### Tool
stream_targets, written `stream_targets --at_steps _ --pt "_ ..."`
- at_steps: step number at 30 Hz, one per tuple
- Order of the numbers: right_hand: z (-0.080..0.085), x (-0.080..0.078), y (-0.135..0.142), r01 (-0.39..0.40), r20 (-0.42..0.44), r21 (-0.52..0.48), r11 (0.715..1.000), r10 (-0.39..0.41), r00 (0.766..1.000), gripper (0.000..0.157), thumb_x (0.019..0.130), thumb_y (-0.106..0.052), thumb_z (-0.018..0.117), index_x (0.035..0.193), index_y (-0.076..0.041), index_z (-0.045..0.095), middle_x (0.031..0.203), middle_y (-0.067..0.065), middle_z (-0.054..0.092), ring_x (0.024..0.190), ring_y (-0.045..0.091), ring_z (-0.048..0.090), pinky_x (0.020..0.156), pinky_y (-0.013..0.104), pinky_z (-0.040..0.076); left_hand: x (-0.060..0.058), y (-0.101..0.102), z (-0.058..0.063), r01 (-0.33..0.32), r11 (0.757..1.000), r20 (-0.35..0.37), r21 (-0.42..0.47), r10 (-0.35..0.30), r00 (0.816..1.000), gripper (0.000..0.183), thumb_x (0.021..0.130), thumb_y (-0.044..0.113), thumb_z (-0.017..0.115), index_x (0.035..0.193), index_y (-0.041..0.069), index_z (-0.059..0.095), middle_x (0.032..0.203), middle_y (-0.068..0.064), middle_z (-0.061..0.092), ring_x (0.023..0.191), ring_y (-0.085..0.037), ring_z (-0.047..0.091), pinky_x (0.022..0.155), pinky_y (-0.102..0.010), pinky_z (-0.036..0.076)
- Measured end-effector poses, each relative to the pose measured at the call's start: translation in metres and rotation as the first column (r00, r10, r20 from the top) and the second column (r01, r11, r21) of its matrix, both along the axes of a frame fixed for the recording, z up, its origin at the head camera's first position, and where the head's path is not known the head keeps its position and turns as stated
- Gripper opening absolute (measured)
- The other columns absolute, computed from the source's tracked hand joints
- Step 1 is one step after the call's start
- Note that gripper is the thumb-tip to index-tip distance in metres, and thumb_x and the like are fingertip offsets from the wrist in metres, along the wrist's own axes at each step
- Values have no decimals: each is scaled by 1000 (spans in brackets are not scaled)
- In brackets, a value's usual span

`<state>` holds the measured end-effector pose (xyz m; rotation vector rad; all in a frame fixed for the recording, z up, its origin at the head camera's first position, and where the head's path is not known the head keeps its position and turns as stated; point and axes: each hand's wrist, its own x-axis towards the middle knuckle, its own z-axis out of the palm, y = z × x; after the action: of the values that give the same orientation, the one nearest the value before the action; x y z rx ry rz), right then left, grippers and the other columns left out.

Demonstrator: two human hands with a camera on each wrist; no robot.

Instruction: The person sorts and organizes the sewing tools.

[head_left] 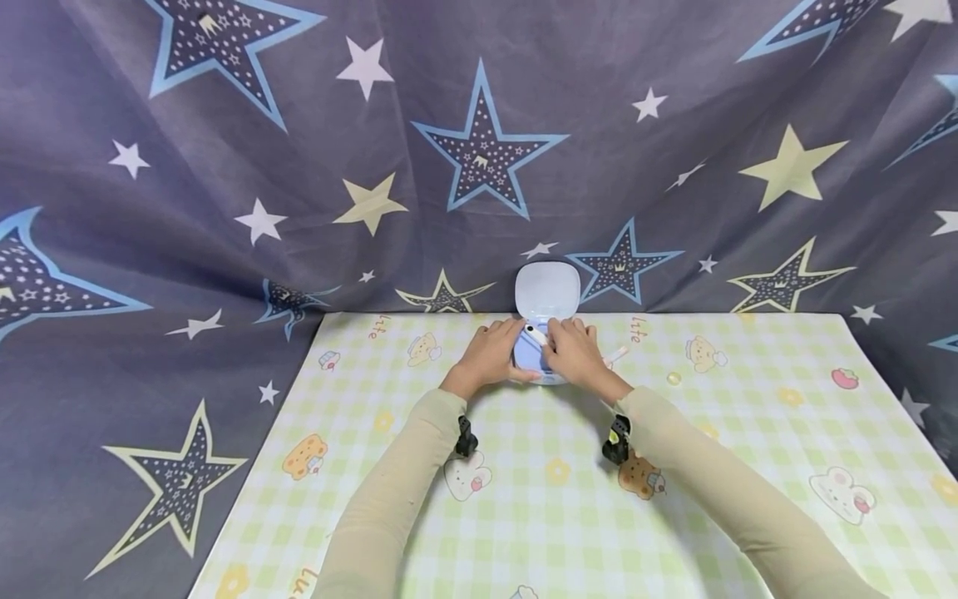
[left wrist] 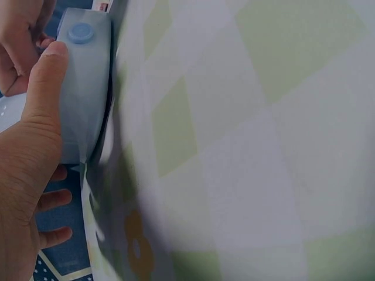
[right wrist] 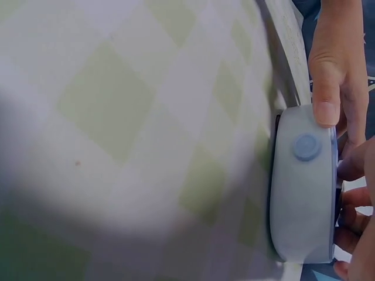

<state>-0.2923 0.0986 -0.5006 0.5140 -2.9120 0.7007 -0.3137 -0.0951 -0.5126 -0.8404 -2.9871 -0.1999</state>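
Observation:
A small pale-blue case (head_left: pixel 552 378) stands near the table's back edge, its rounded lid (head_left: pixel 548 289) raised. A round blue button (left wrist: pixel 81 33) marks its front, also visible in the right wrist view. My left hand (head_left: pixel 490 356) grips the case's left side, thumb along the front rim. Inside the case's blue interior lies a slim white piece (head_left: pixel 535 335) with a dark round spot at one end. My right hand (head_left: pixel 576 349) reaches over the right rim and pinches this piece with curled fingers. Those fingers partly hide the piece and the case's inside.
A small pink-and-white stick-like item (head_left: pixel 616 356) lies just right of the right hand. Farther right is a small yellowish round thing (head_left: pixel 674 378). A green-checked cloth covers the table (head_left: pixel 539 532); a star-patterned curtain (head_left: pixel 479 241) hangs directly behind it.

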Motion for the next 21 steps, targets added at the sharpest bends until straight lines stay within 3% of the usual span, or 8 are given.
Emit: stream_targets --at_steps 9,21 --pt "3 0 -4 36 32 32 999 -37 999 12 92 -16 56 84 -13 47 80 7 51 81 28 40 80 46 30 0 0 -5 7 1000 4 13 -7 1000 112 75 75 74 157 11 34 153 -7 48 135 -28 51 106 -50 47" --pt "9 1 -14 99 30 101 990 -103 994 6 93 -14 56 89 -10 54 88 14 60 92 35 52 89 54 36 -1 -1 -3 3 1000 -11 12 -3 1000 112 75 74 74 158 10 33 154 -9 48 136 -29 50 107 -51 47"
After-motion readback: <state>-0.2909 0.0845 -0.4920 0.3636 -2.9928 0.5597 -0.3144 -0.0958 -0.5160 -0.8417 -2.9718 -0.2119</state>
